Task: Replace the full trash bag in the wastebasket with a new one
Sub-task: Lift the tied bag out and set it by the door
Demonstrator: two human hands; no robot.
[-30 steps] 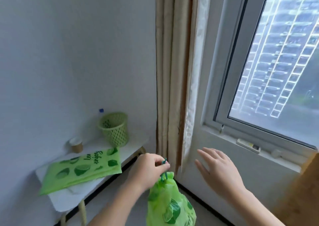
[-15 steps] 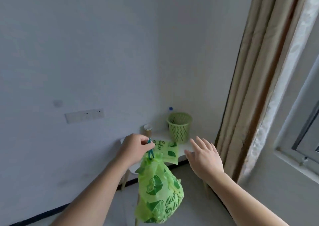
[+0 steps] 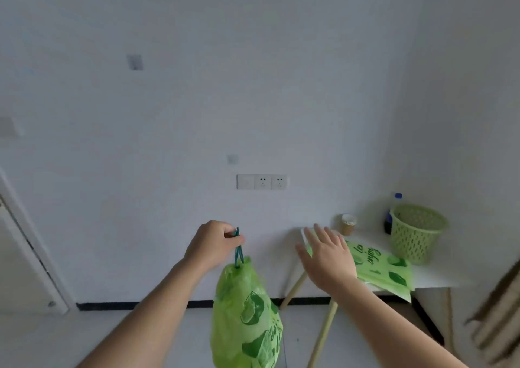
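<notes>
Dangling from the left hand (image 3: 214,244), the full trash bag (image 3: 246,314) hangs clear of the floor (image 3: 84,336), its mouth cinched shut by a dark green drawstring (image 3: 238,251) that the fingers pinch tightly near the top; the right hand (image 3: 327,258) is empty, palm down and fingers spread wide, hovering in front of the near edge of the small white table (image 3: 430,279) without touching anything. On that table lies the new bag (image 3: 380,269), flat and folded, green with a leaf print, one corner overhanging the front edge; behind it stands the green wastebasket (image 3: 416,232), upright, with no liner visible over its rim, and beside it a paper cup (image 3: 348,224) and a bottle with a blue cap (image 3: 394,210). By the look of things the removal step is done and the person is now disposing of the full bag or setting it aside; the fresh liner is not yet touched. The next move probably calls for putting the heavy bag down somewhere out of the way, which frees the left hand; then both hands can pick up the folded bag, shake it open and stretch its mouth over the basket's rim.
</notes>
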